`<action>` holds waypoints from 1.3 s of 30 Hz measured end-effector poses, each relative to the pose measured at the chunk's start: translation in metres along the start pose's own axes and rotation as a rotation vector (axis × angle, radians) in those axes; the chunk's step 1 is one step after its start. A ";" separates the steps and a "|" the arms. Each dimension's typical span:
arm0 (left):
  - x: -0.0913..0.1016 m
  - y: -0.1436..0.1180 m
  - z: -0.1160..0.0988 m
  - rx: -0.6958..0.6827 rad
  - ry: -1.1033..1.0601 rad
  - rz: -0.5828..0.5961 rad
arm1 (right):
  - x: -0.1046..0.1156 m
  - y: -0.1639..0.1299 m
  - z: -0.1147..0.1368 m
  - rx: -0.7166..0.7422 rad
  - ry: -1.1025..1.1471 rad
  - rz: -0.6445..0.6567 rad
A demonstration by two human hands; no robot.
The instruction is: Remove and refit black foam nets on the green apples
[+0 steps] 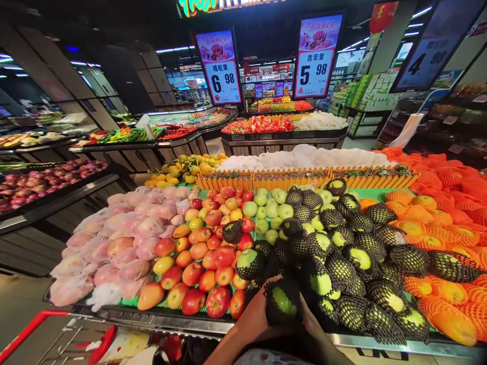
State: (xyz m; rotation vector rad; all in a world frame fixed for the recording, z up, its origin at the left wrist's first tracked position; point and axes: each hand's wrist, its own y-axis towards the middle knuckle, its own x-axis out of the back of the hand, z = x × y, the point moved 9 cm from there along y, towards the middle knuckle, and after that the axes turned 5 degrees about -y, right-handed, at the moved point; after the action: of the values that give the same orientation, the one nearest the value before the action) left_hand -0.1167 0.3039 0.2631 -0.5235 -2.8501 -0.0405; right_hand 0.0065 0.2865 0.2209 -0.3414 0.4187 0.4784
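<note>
Both of my hands are wrapped around a green apple [284,302] in a black foam net, close to the front edge of the stand. My left hand [255,310] grips its left side, and my right hand [309,315] is against its right side, partly in shadow. Bare green skin shows through the net's open end. To the right lie several netted green apples [361,257]. Red apples [219,301] sit loose to the left, with one netted apple [232,231] on top of them. Behind are unwrapped green apples [272,209].
Bagged pink fruit [131,223] fills the stand's left end; orange-netted fruit [452,314] is at the right. A metal edge [171,322] runs along the front. A cart with a red handle [26,337] stands at lower left. Price screens [316,56] hang beyond a yellow fence [289,178].
</note>
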 end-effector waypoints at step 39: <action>0.247 -0.267 0.138 1.131 0.798 -1.215 | 0.008 0.015 0.016 -0.073 -0.197 0.214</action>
State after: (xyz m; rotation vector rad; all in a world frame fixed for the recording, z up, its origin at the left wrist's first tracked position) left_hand -0.4666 0.1496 0.1937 1.1372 -1.5782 0.8336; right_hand 0.0109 0.3084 0.2278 -0.3177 0.2468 0.7313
